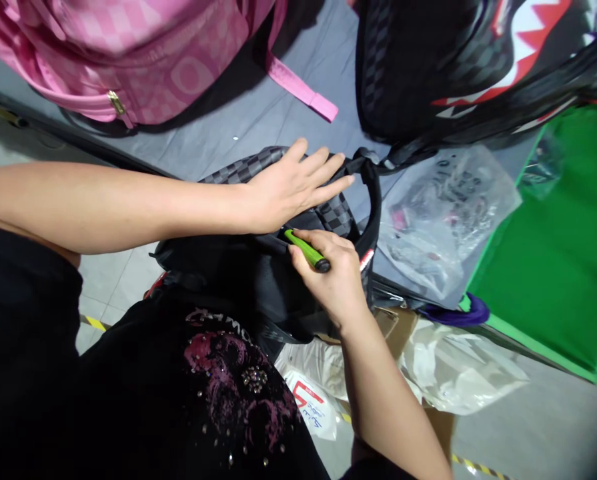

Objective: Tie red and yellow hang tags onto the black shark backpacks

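Observation:
A black backpack (228, 273) with grey checkered panels lies in front of me, partly over the table's near edge. My left hand (298, 183) rests flat on its upper part, fingers spread. Just below it, my right hand (331, 270) is closed around a slim bright green tool (305, 250) with a black end. The tool's far tip meets the dark fabric beneath my left wrist, and its exact kind does not show. A black carry loop (375, 207) of the bag arches to the right of both hands.
A pink checkered backpack (143, 53) stands at the back left. Behind on the right is a black bag with a shark-mouth print (523, 53). Clear plastic bags (443, 220) lie on the grey table (288, 93) beside a green fabric surface (553, 253). Plastic packages (463, 367) sit below.

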`<state>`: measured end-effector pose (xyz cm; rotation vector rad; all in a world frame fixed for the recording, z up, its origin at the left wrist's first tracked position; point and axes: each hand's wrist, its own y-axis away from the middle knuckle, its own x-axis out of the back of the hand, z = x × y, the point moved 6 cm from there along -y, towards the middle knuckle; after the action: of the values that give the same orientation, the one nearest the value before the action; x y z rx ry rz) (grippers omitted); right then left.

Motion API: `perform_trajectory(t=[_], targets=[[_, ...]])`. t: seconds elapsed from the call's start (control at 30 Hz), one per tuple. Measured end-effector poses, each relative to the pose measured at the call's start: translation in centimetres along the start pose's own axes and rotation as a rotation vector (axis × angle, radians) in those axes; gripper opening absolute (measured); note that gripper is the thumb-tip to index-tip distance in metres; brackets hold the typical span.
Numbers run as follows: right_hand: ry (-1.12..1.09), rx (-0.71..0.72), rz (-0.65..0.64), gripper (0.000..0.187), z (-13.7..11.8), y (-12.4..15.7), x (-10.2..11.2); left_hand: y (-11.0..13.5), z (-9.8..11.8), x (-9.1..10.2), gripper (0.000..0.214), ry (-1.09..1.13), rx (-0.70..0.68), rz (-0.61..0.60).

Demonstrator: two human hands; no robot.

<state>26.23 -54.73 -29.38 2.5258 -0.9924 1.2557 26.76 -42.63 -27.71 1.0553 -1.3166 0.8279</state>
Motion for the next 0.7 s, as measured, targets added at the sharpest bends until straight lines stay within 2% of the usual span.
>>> perform_trajectory(t=[0.17,0.33,0.5,0.7], targets=[[0.069,-0.089,0.113,0.020,-0.5,0.5,-0.4,-0.1,-0.2,-0.2,0.080,-0.107,0.020,-0.030],[0.152,-0.118,0.251,0.018,-0.9,1.2,-0.9,-0.1,-0.3,-0.3,0.075,-0.103,0.011,-0.023],[0.144,-0.128,0.296,0.018,-1.2,1.3,-1.1,-0.2,-0.6,-0.7,0.081,-0.009,0.035,0.009],[0.097,-0.158,0.312,0.018,-1.5,1.3,-1.4,-0.4,-0.8,-1.0,0.086,0.086,0.050,0.102]])
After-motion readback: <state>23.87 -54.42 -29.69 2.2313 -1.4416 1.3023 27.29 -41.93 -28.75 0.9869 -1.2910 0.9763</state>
